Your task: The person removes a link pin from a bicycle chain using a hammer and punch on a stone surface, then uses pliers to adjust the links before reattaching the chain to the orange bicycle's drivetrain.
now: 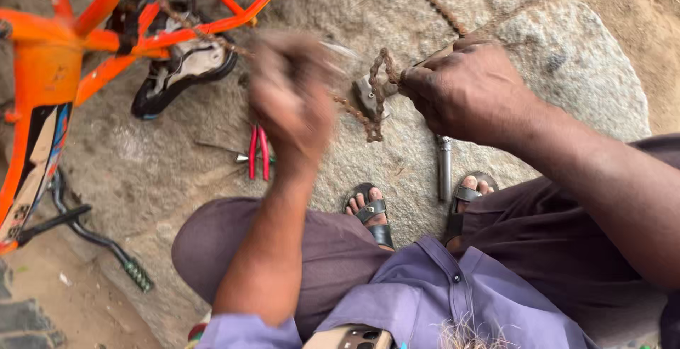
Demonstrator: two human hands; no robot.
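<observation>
Right hand (pixel 471 90), upper centre-right, clamped on rusty bike chain (pixel 375 104) bunched over a small metal block (pixel 365 97) on the rock. Left hand (pixel 290 97) centre, motion-blurred, grip can't tell. Red-handled pliers (pixel 258 152) lie just below it. Orange bike frame (pixel 49 72) upper left, panel sticker black and white.

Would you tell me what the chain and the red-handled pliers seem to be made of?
The chain looks like rusted steel: brown, dull links. The pliers seem metal with glossy red plastic or rubber grips; the jaws are too small to judge.
</observation>
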